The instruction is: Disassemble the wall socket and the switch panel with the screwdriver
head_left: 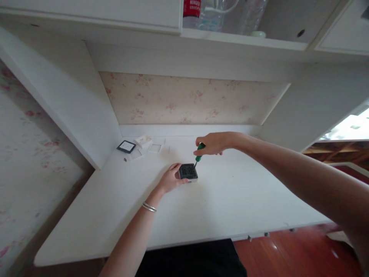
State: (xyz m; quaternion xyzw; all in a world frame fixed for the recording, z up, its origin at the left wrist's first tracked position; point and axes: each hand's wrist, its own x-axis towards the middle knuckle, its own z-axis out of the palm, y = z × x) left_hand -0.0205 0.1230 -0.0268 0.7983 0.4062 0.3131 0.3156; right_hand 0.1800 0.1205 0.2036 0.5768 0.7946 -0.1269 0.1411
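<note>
A small square box [188,171] with a black, patterned top and white sides rests on the white desk [225,207]. My left hand [169,179] grips it from the left, with fingers at its back edge and the thumb along its front. Above and to the right, my right hand [212,144] is closed round the green handle of a screwdriver [198,157]. The screwdriver slants down, and its tip meets the box near the back right corner of the top. Whether a screw sits under the tip is too small to tell.
At the back left lie a dark-framed panel [126,146], a white piece [143,141], a thin white frame [155,148] and a tiny brown bit [125,159]. Overhead runs a shelf [245,41] with bottles [191,13]. A side wall [69,92] bounds the left.
</note>
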